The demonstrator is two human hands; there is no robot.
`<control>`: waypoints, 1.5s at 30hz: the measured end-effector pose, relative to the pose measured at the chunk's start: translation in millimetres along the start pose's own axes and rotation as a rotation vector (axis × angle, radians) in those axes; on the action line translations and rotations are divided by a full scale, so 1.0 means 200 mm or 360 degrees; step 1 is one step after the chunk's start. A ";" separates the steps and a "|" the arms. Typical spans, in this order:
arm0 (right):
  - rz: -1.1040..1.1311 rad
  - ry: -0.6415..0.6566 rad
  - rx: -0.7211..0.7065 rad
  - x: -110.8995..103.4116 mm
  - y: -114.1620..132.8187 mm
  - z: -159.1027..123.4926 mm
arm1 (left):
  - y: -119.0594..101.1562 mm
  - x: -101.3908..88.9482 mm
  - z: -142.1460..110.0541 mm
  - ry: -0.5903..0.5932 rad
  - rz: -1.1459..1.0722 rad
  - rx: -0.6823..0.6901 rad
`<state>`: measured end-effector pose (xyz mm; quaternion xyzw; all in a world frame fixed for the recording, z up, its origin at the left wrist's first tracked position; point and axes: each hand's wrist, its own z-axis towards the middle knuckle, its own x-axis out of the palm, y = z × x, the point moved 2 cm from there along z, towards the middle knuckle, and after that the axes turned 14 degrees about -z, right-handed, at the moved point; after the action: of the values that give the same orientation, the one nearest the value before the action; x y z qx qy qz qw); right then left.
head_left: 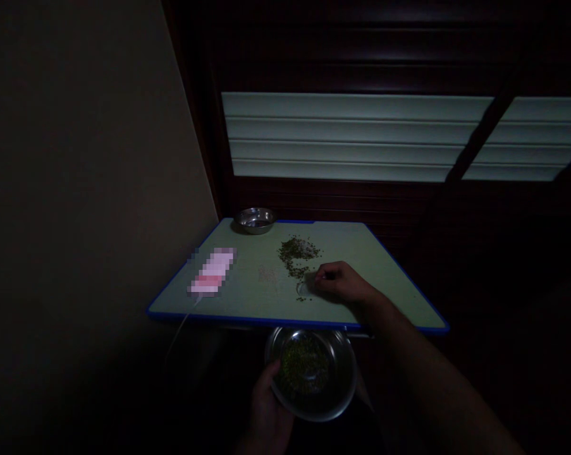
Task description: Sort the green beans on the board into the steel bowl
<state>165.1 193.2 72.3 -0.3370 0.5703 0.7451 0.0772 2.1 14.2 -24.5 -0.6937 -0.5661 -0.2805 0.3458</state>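
Note:
Below the table's front edge, my left hand grips the left rim of a steel bowl. Small green grains lie inside that bowl. Over the tabletop, my right hand is closed, its fingers curled in a pinch. A pale, see-through piece shows at its fingertips; its kind is too dim to tell, and so is whether it is held. Just beyond the fingers, a loose heap of green grains is spread on the table, with a thin trail running toward the hand.
The pale tabletop has a blue edge. A smaller steel bowl stands at its far left corner, with something dark inside. A blurred-out pink phone-like object lies at left, its white cable hanging off the edge. A wall rises at left.

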 end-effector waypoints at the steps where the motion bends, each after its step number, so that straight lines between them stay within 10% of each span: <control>1: -0.0006 -0.0013 -0.0014 0.00 0.00 0.00 | 0.00 0.00 0.00 -0.0010 0.0000 0.0005; 29: -0.0098 0.0576 0.0078 0.04 0.13 -0.09 | -0.01 0.02 0.02 0.0066 -0.0017 0.0053; 45: -0.0040 0.0419 0.0046 0.06 0.14 -0.17 | -0.01 0.06 0.00 0.0038 -0.0006 0.0076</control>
<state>157.1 149.7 83.1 -0.4378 0.5819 0.6852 0.0158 2.3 20.8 -14.9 -0.6808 -0.5698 -0.2758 0.3686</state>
